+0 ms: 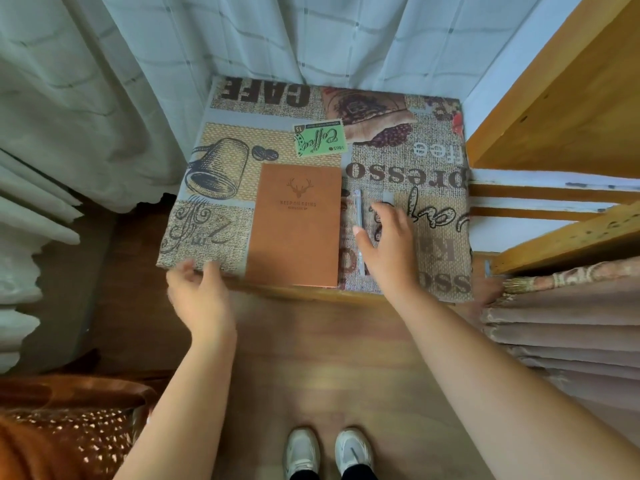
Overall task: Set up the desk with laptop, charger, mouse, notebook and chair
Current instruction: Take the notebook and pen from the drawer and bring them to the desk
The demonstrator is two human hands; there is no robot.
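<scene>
— Anything worn above the fingers [375, 211]?
— Nothing: bare forearms, no sleeves, watch or rings on left hand [197, 289] or right hand [389, 244].
— And far below the fingers?
— White sneakers [327, 452] with grey side panels, dark trouser cuffs just above them.

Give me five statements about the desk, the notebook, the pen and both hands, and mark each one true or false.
1. The brown notebook lies closed on the desk. True.
2. The pen lies on top of the notebook. False: it lies on the patterned desk cover just right of the notebook.
3. The right hand is at the pen, thumb touching it or just above it. True.
4. The left hand holds the notebook. False: it is open at the desk's front left edge, apart from the notebook.
5. A laptop stands open on the desk. False: no laptop is in view.
</scene>
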